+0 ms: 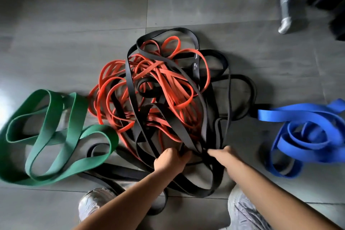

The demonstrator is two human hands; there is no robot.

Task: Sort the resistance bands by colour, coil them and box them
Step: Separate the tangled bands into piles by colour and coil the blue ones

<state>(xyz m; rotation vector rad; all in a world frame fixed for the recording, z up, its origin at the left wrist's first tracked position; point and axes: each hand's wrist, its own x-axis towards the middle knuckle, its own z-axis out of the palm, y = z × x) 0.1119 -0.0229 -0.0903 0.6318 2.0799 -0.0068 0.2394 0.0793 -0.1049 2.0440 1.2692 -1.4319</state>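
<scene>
resistance bands (168,89) are lying tangled, black through orange, on the floor (74,43); green bands (74,114) are sitting left of that tangle, blue bands (308,115) right. at its near edge left hand (171,160) and right hand (222,155) are each gripping black strands (179,129); easing them out slowly is looking wisest.

Both hands, left (170,159) and right (225,156), grip black bands (175,125) tangled with orange bands (168,80) on the grey tiled floor (74,43).
</scene>
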